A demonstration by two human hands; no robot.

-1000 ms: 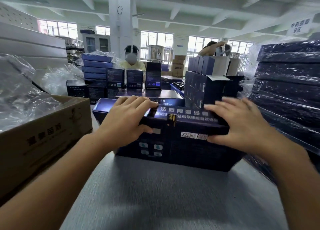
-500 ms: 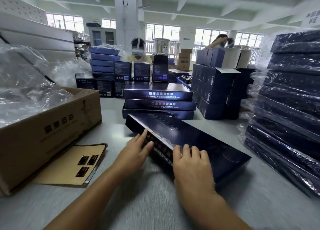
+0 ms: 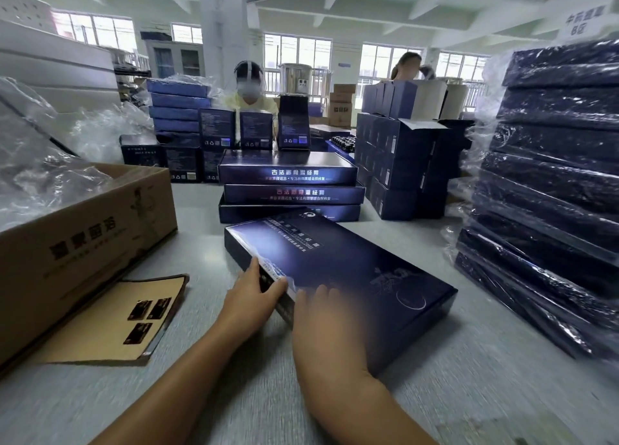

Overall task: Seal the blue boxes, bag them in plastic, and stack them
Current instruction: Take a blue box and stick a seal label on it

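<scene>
Packing counter (image 3: 214, 371) in a workshop, seen from my head camera.

The blue box (image 3: 341, 270) is now lying flat across the centre of the frame with its printed lid up. A second ago it was standing on its edge between both hands. Half a second ago it was already down, with both hands on its near side.

My left hand (image 3: 253, 299) is pinching the box's near edge at centre, thumb on the lid rim and fingers against the side wall. My right hand (image 3: 321, 324) is lying flat on the lid just beside it, fingers straight, though motion blur is softening it. I am reading this as the sealing step finishing, with bagging coming next.

At right, a tall stack of bagged boxes (image 3: 552, 183) is waiting to receive this one. At left, a brown carton (image 3: 83, 240) is holding loose plastic bags (image 3: 37, 180). Behind the box, three unbagged boxes (image 3: 289, 185) are sitting stacked, touching its far end. Near the carton, a sticker sheet (image 3: 110, 324) is lying flat. Nothing is blocking my reach to the bags, but the carton wall is standing between them and the box.
</scene>
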